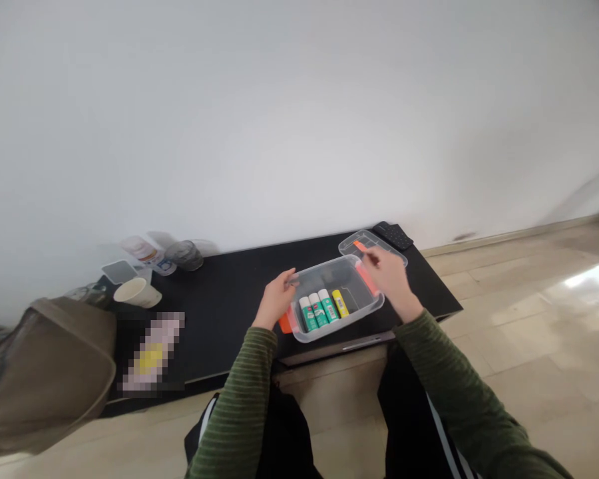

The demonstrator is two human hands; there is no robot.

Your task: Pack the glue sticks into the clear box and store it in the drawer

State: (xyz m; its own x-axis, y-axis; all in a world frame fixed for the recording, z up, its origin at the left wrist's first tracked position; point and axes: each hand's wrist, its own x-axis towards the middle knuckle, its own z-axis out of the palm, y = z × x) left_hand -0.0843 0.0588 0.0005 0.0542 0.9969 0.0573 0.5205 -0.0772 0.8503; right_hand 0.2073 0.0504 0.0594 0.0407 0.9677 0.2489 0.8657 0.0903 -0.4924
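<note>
A clear plastic box [307, 336] with orange side latches stands uncovered near the table's front edge. Inside, several green glue sticks with white caps [318, 310] lie side by side, with a yellow stick [340, 303] to their right. My left hand [278, 298] is at the box's far left corner, fingers bent over the rim. Above the right end, my right hand [387, 271] is closed in a pinch. A small orange piece [360, 245] shows at its fingertips; I cannot make out what it is. Behind that hand lies the clear lid [398, 253].
On the black table [229, 309], a dark keypad-like object [393, 234] lies by the lid. At the left are a paper cup [137, 293], a white bottle [148, 255], a grey jar [184, 255], a blurred-out packet and a brown bag [50, 372]. A wall rises behind.
</note>
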